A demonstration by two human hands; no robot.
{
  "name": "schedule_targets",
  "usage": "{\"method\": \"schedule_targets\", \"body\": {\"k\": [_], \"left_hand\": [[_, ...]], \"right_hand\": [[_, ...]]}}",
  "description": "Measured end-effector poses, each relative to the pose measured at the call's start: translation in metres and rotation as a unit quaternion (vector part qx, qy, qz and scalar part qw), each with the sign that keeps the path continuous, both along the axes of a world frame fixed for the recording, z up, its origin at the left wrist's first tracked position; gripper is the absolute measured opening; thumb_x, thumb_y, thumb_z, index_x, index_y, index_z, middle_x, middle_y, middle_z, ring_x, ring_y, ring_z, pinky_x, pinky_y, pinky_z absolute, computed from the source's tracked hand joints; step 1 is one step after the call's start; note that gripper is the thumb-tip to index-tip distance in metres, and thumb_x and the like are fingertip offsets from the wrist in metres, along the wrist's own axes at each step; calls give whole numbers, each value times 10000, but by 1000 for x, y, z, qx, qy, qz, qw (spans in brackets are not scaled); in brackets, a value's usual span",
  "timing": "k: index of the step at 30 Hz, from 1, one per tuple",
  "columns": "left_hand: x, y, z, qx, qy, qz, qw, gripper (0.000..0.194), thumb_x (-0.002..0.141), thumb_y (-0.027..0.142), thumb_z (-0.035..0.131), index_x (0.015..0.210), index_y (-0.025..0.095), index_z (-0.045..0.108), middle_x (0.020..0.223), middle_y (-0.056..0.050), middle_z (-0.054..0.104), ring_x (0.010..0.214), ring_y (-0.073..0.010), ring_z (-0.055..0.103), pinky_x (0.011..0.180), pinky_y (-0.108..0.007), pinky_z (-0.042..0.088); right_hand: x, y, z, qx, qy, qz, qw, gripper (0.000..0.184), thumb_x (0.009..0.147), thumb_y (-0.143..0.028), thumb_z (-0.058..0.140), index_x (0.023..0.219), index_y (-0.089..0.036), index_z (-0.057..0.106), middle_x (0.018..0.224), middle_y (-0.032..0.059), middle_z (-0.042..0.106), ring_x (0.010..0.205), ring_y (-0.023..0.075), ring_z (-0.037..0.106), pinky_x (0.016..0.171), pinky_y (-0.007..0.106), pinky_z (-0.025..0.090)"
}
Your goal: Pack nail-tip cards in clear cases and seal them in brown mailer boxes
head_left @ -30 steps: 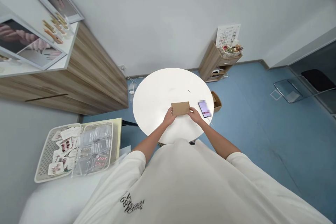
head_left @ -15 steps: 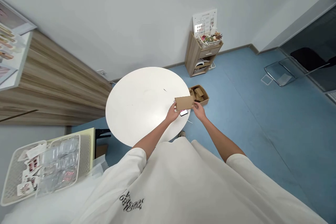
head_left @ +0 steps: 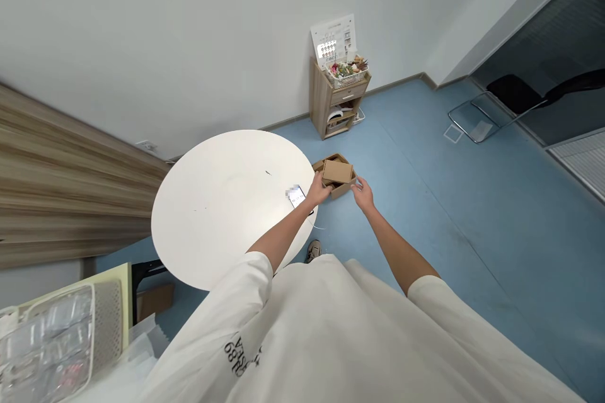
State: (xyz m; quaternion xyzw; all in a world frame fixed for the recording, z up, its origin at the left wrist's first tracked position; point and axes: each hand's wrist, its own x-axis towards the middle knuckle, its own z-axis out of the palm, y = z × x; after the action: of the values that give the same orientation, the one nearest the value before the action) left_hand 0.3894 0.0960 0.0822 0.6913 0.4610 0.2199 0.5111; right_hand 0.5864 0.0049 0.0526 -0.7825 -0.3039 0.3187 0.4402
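Lowered from above the desk (head_left: 222,214), the small cardboard box (head_left: 337,171) now sits in the open carton (head_left: 344,190) on the floor, just beside the desk's edge. The left hand (head_left: 319,190) is at the box's near-left side, its fingers (head_left: 326,184) against the cardboard; whether they pinch it, I cannot tell. The right hand (head_left: 363,194) is just off to the right of the carton, its fingers (head_left: 357,184) loosely spread and apart from the box. A phone (head_left: 297,196) lies on the desk, just beside the left hand.
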Motion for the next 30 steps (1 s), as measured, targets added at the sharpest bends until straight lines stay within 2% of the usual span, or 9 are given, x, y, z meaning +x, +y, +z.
{"method": "schedule_targets", "body": {"k": [2,4,8,11,16,20,25,30], "left_hand": [[-4,1,-1,-23,24,-3,999,818,808,253,654,1563,183,345,1667,-139,270,1576,-325,147,1276,-477,190],[-13,-3,-3,-43,43,-1,998,818,811,260,657,1562,183,342,1683,-142,227,1583,-318,119,1282,-476,170],[-34,-12,-7,-47,61,18,997,785,813,253,656,1541,186,372,1666,-152,268,1570,-320,179,1273,-478,204],[-46,-15,-7,-37,61,29,997,757,815,231,642,1528,183,392,1641,-154,316,1556,-313,225,1269,-470,220],[-74,-18,-6,-29,60,58,996,735,813,214,637,1513,189,416,1606,-143,372,1521,-311,302,1255,-462,260],[-108,-27,-10,-25,60,95,993,730,803,198,640,1502,180,431,1574,-152,415,1497,-316,342,1245,-457,276],[-163,-45,-11,-54,51,160,984,754,816,220,641,1528,192,394,1616,-152,355,1484,-330,362,1211,-470,331],[-227,-66,-8,-64,37,195,978,739,840,250,633,1534,219,382,1630,-133,334,1488,-318,359,1200,-457,345]], "right_hand": [[1,4,-7,-10,28,21,999,572,815,-397,616,1352,-197,613,1396,130,622,1211,274,628,1042,416,509],[-1,4,-15,-19,39,44,998,516,816,-406,615,1289,-202,651,1350,121,653,1188,277,640,1048,441,507],[-13,3,-31,-32,55,75,995,440,812,-424,615,1187,-209,697,1261,108,696,1147,275,661,1010,453,532],[-26,5,-36,-42,72,99,992,410,802,-425,624,1140,-210,712,1163,99,726,1076,271,687,945,439,563],[-54,11,-31,-50,81,134,986,367,803,-380,615,1101,-193,719,1032,93,750,998,262,701,939,433,554],[-85,18,-28,-40,87,169,981,347,799,-371,610,1079,-199,721,1038,91,752,956,249,707,931,424,552],[-134,27,-21,-23,84,222,971,349,799,-384,606,1078,-205,716,1102,93,739,953,231,705,895,396,561],[-194,30,-4,-35,69,263,962,322,806,-351,600,1074,-211,711,1131,90,729,964,230,698,853,380,568]]}}
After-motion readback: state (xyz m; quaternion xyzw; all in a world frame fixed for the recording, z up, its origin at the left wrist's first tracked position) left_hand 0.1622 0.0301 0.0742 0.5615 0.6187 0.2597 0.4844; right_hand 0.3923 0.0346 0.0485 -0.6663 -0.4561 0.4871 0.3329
